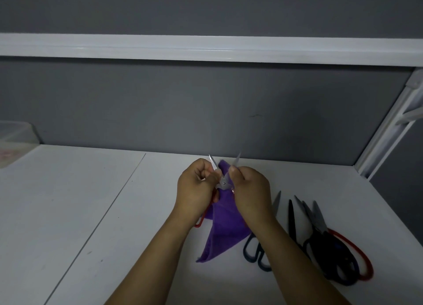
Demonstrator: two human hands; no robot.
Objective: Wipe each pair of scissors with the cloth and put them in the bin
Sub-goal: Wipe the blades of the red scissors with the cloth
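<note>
A pair of red-handled scissors [223,183] is held above the white table with its blades spread in a V pointing away from me. My left hand [195,190] grips its left side, a red handle loop showing below the wrist. My right hand [250,192] holds the purple cloth [223,229] against the right blade, the cloth hanging down to the table. Several more scissors lie at the right: a dark-handled pair [261,249] partly under my right forearm, and a heap of black, blue and red-handled pairs [329,247]. A translucent bin [13,135] stands at the far left.
The white table [91,201] ends at a grey partition wall [206,108] with a white rail across it. A white post [389,131] runs up the right corner. A seam crosses the tabletop left of my hands.
</note>
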